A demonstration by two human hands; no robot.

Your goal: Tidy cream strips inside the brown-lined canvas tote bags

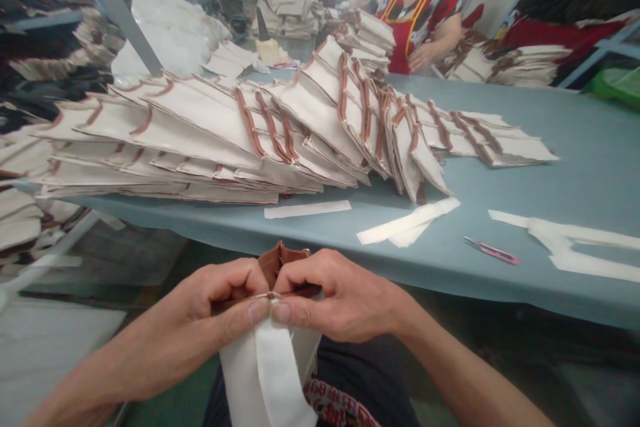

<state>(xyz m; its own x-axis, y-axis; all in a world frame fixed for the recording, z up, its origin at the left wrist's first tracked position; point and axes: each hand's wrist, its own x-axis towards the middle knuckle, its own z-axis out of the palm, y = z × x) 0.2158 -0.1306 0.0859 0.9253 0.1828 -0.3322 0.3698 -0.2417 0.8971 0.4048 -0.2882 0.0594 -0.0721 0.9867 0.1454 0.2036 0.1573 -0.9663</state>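
Both my hands meet over my lap, below the table's front edge. My left hand (220, 310) and my right hand (333, 297) each pinch the top of a cream fabric piece with brown trim (280, 260), thumbs pressed side by side. A white strip (277, 373) hangs down from under my thumbs over the cream cloth. The fingers of both hands are curled closed on the fabric.
The blue-grey table (575, 167) carries a long fanned stack of cream pieces with brown straps (260, 133). Loose white strips (407, 223) and pink-handled snips (493, 252) lie near its front edge. Across the table stands a person in a red apron (423, 20), beside more stacks (373, 33).
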